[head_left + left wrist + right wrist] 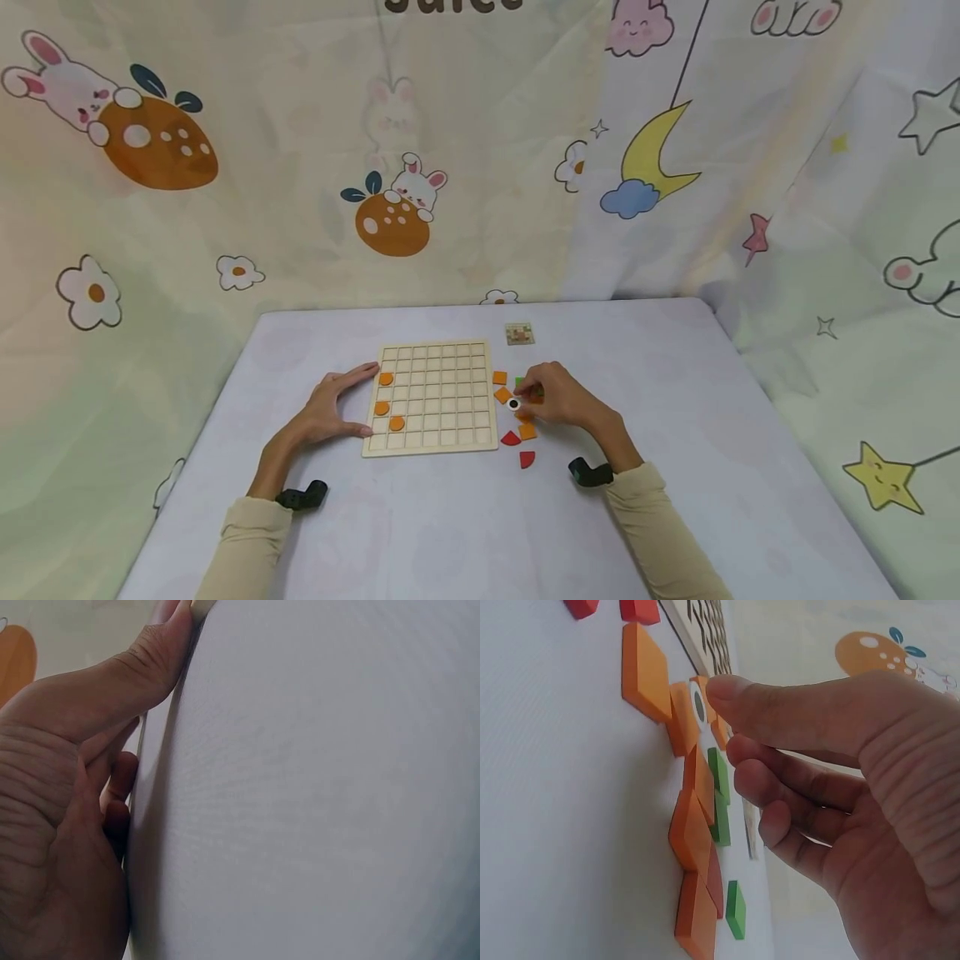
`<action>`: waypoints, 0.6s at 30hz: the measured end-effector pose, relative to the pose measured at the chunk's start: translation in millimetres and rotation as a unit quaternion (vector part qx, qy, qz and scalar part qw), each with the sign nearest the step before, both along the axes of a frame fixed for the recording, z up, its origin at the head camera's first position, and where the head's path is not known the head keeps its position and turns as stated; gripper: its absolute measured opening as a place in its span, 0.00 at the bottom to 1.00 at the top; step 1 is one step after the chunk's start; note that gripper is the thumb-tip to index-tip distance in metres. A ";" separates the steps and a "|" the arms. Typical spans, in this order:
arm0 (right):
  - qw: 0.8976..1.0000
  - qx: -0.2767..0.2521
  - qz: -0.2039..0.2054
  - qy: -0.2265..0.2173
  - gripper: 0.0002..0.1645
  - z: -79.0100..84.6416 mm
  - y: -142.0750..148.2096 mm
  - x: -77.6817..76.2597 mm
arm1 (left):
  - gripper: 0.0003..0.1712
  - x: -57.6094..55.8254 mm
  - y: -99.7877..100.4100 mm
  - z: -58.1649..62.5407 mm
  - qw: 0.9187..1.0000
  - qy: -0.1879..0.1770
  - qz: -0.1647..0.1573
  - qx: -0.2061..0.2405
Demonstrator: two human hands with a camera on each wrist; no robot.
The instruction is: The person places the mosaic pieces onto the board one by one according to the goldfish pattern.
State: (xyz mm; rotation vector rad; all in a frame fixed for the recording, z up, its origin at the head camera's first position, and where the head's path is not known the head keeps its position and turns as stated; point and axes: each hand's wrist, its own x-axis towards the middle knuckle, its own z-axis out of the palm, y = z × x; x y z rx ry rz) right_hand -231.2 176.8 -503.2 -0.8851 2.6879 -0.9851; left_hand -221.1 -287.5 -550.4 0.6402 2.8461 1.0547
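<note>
My left hand (pixel 322 408) spreads thumb and fingers along the left edge of a wooden grid board (pixel 442 450), fingertips at its upper left, thumb at its lower left. In the left wrist view the thumb (pixel 142 667) reaches the board's corner. Three orange discs (pixel 397 423) lie on the board's left side. Just right of the board, my right hand (pixel 558 396) hovers over loose pieces, thumb and index apart in the head view. Beside its thumb tip is a white disc with a dark centre (pixel 697 705). Orange square pieces (pixel 645 671) lie underneath.
Several green pieces (pixel 718 776) lie among the orange ones. Two red quarter-round pieces (pixel 527 459) are nearer the front. A small patterned card (pixel 519 333) lies behind the board on the white tabletop (pixel 450 533). A printed cloth (pixel 487 208) hangs behind the table.
</note>
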 end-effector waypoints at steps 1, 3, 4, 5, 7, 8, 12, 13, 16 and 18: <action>1.000 -0.001 -0.002 0.001 0.15 -0.5 1.9 0.9 | 0.68 0.1 0.0 -0.4 1.000 0.001 -0.001 0.001; 1.000 -0.001 -0.007 0.003 0.15 -1.0 5.9 2.7 | 0.68 0.1 0.2 -1.2 1.000 0.002 -0.002 0.002; 1.000 -0.001 -0.008 0.005 0.15 -0.9 7.5 3.3 | 0.67 0.0 -0.3 -1.4 1.000 0.003 -0.003 0.002; 1.000 -0.001 -0.008 0.007 0.15 -0.7 8.9 3.6 | 0.67 -0.1 -0.8 -1.5 1.000 0.003 -0.003 0.002; 1.000 0.002 -0.009 0.012 0.15 -0.6 12.1 4.7 | 0.67 -0.3 -1.1 -1.9 1.000 0.001 -0.002 0.003; 1.000 0.004 -0.011 0.013 0.15 -0.9 13.8 5.2 | 0.67 -0.3 -1.2 -2.1 1.000 0.001 -0.001 0.003; 1.000 0.011 -0.016 0.014 0.16 -2.7 19.2 7.1 | 0.67 -0.4 -1.5 -2.4 1.000 0.002 -0.001 0.001; 1.000 0.012 -0.018 0.011 0.15 -3.0 20.3 7.8 | 0.67 -0.4 -1.5 -2.4 1.000 0.003 -0.002 0.000; 1.000 0.015 -0.022 0.005 0.15 -3.5 22.8 9.4 | 0.67 -0.3 -1.7 -2.8 1.000 0.005 -0.002 -0.001; 1.000 0.011 -0.022 -0.001 0.14 -3.6 24.1 10.7 | 0.67 0.0 -1.8 -3.2 1.000 0.006 -0.003 -0.001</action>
